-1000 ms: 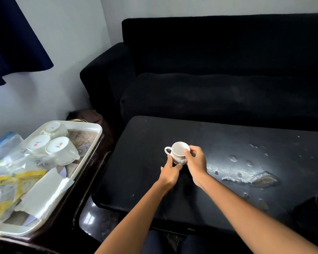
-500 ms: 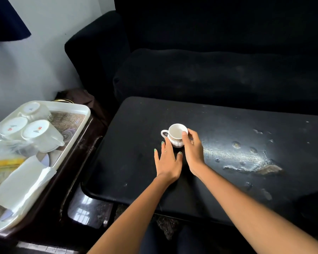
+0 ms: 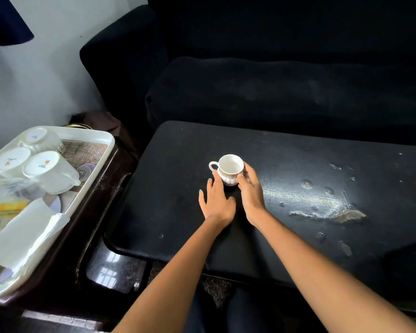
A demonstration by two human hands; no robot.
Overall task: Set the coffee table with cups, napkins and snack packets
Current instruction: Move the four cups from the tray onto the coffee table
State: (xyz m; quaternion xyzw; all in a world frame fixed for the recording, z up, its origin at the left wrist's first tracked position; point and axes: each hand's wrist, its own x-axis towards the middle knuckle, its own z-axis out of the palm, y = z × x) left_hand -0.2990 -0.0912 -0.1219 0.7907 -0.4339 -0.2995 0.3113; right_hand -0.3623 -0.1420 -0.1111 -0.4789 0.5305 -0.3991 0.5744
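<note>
A small white cup (image 3: 229,168) with a patterned band stands upright on the black coffee table (image 3: 168,193), its handle pointing left. My right hand (image 3: 250,191) wraps around the cup's right side. Just left of the cup, my left hand (image 3: 215,203) lies flat on the table with its fingers spread and fingertips near the cup's base. On the left, a white tray (image 3: 103,150) holds three upturned white cups (image 3: 47,169), white napkins (image 3: 27,234) and snack packets (image 3: 3,207) in clear and yellow wrapping.
The tray rests on a dark wooden side table (image 3: 89,217) beside the coffee table. A black sofa (image 3: 274,80) stands right behind the coffee table. The tabletop has peeling, worn patches (image 3: 332,210) to the right of my hands.
The cup has come down from the air onto the table. My left hand let go of it and now lies flat beside it. My right hand stays on the cup.
</note>
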